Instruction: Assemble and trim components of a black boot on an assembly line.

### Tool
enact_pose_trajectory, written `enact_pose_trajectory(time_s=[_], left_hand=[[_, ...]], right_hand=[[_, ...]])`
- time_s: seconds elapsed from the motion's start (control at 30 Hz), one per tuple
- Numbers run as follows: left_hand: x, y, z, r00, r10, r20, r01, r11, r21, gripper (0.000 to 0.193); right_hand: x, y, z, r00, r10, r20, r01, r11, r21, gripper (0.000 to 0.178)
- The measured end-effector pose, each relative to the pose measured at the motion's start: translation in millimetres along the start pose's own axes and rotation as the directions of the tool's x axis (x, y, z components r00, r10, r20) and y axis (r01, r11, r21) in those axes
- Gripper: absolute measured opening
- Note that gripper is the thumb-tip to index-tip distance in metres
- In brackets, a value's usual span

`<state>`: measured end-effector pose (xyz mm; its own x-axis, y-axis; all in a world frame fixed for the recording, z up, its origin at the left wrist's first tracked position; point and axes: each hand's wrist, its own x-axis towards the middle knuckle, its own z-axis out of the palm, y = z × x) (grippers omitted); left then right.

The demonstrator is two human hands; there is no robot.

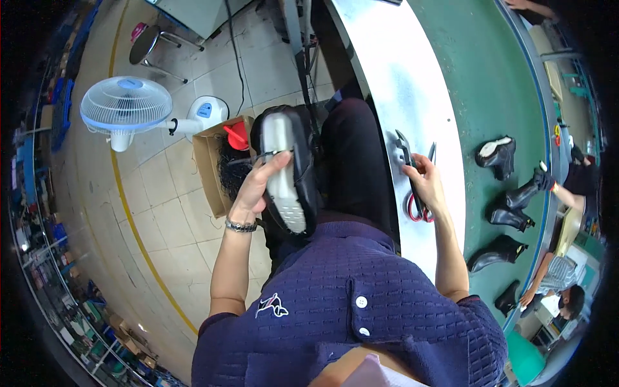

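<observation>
My left hand (256,186) is closed around a black boot (304,187), bottom side up over my lap. The boot's pale underside (280,161) faces me, with a dotted patch at the near end. A thin dark strand sticks out by my left thumb. On the right, my right hand (427,182) grips black-handled pincers (403,145) at the white bench top (416,84). Scissors with red handle loops (412,209) lie beneath and beside that hand. One of their blades shows beyond my fingers.
A cardboard box (209,171) with dark scraps and a red scoop-like piece stands left of my legs. Beyond it is a blue-and-white fan (126,106). Several black boots, one of them a boot (500,253), sit on the green conveyor (477,64). Other people work across it.
</observation>
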<state>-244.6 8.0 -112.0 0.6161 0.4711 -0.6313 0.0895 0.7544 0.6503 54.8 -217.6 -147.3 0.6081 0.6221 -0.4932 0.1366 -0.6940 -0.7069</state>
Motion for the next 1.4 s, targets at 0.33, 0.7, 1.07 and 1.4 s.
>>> enact_pose_trajectory(time_s=[0.33,0.7,1.07,1.4], left_hand=[[39,13,32,0.985,0.162,0.050,-0.168,0.973,0.159,0.081],[66,18,31,0.872,0.486,-0.049,-0.448,0.836,0.317,0.050],[77,26,34,0.857,0.492,-0.156,-0.425,0.844,0.326,0.031],[71,23,40,0.827,0.528,-0.192,-0.453,0.829,0.329,0.030]], right_hand=[[-31,-144,11,0.847,-0.051,0.529,-0.272,0.814,0.514,0.067],[1,-203,48,0.688,0.019,0.726,-0.330,0.899,0.290,0.069],[17,-237,40,0.653,0.124,0.747,-0.200,0.980,0.012,0.069],[-13,-213,64,0.824,-0.102,0.557,0.202,0.972,-0.120,0.068]])
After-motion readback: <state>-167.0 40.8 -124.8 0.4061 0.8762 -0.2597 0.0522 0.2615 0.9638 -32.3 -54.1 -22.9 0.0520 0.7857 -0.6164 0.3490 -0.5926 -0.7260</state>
